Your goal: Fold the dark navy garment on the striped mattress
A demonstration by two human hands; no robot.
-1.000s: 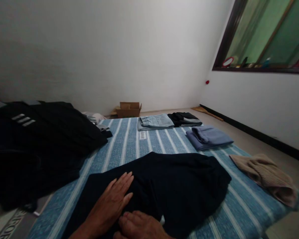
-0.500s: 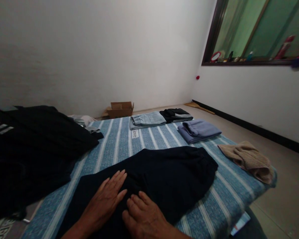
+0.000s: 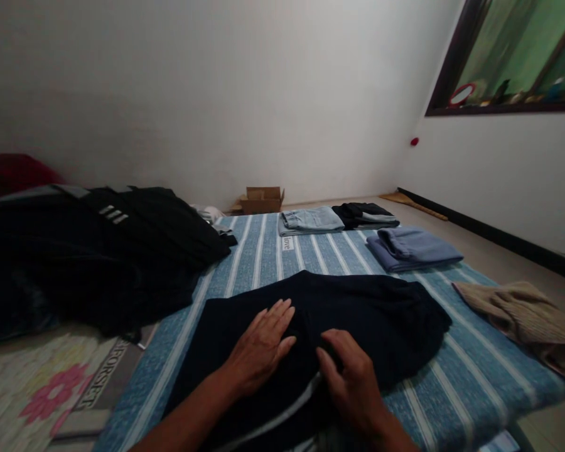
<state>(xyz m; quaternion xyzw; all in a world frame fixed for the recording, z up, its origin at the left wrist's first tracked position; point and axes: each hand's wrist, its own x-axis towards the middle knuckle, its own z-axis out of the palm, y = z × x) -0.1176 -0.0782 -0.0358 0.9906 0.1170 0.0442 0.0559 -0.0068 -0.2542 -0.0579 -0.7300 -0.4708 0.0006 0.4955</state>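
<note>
Dark navy trousers (image 3: pixel 381 307) lie spread on the striped bedding, waistband toward the right. My left hand (image 3: pixel 263 342) rests flat on the trouser leg, fingers stretched out. My right hand (image 3: pixel 355 376) is beside it with bent fingers, closed on the near part of the trousers, where dark fabric shows between thumb and forefinger. A pale grey stripe runs along the cloth toward this hand. The hand hides part of the fabric under it.
Folded light-blue jeans (image 3: pixel 311 220), a folded black garment (image 3: pixel 365 215), blue-grey trousers (image 3: pixel 414 248) and a brown garment (image 3: pixel 522 317) lie on the striped bedding (image 3: pixel 245 263). Dark clothes (image 3: pixel 136 251) are heaped at left. A cardboard box (image 3: pixel 262 199) stands behind.
The view has turned left, so everything sits further right. My right hand has moved slightly away from the left one, and the trousers' pale stripe now shows. My left hand stays flat.
</note>
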